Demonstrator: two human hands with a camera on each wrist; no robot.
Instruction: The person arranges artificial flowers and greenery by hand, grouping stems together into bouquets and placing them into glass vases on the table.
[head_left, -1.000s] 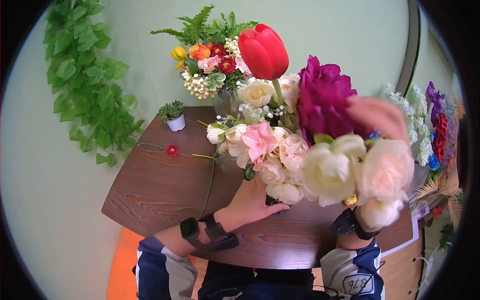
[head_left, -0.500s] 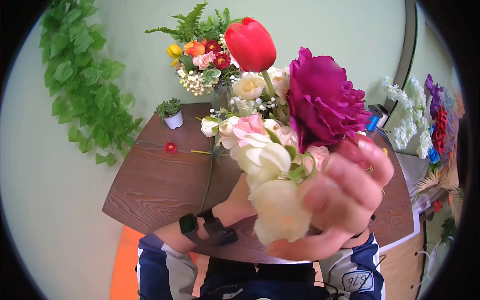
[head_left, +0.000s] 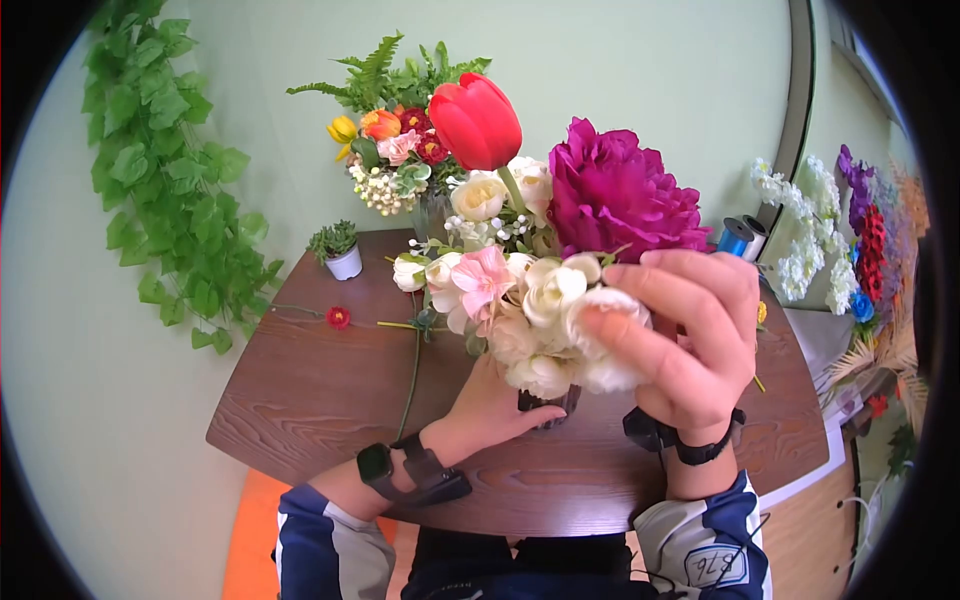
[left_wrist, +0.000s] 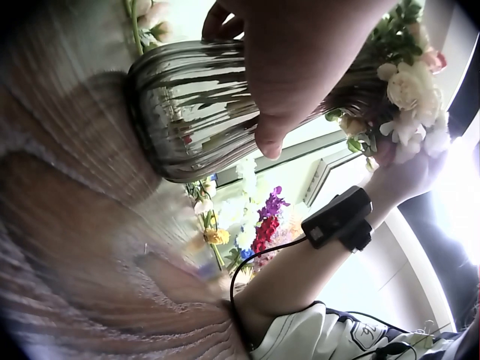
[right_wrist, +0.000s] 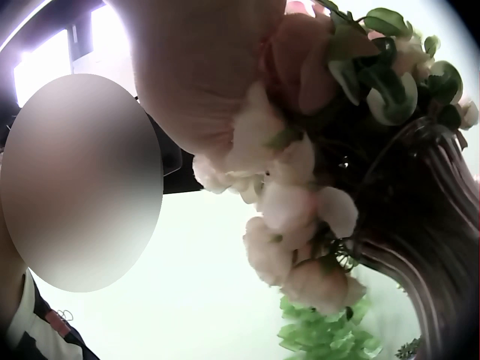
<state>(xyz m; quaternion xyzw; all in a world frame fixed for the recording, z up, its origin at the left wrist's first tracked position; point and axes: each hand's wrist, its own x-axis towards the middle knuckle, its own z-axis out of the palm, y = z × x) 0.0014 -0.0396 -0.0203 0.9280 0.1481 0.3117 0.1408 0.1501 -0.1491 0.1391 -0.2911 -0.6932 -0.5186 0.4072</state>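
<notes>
A ribbed glass vase (left_wrist: 187, 112) stands on the table, filled with artificial flowers. My left hand (head_left: 485, 405) grips the vase low at its side, the thumb lying across the glass. At the front right of the bouquet my right hand (head_left: 690, 335) holds a white rose (head_left: 605, 315) with bent fingers; its stem is hidden. Beside it are another white rose (head_left: 555, 290) and a pink flower (head_left: 482, 280). A red tulip (head_left: 475, 122) rises above the rest, and a large purple peony (head_left: 625, 190) leans to the right. Inside the right wrist view, pale blossoms (right_wrist: 300, 210) crowd over the vase mouth.
Behind stands a second vase of mixed flowers (head_left: 410, 140). A small potted plant (head_left: 340, 255) and a red flower (head_left: 338, 318) on a stem sit at the table's left. Ribbon spools (head_left: 735, 237) and more flowers (head_left: 870, 250) are at the right. Ivy (head_left: 150, 180) hangs on the wall.
My right hand has brought white roses from the right, across in front, onto the bouquet's front. The tulip and peony have shifted left in view. My left hand stays at the vase.
</notes>
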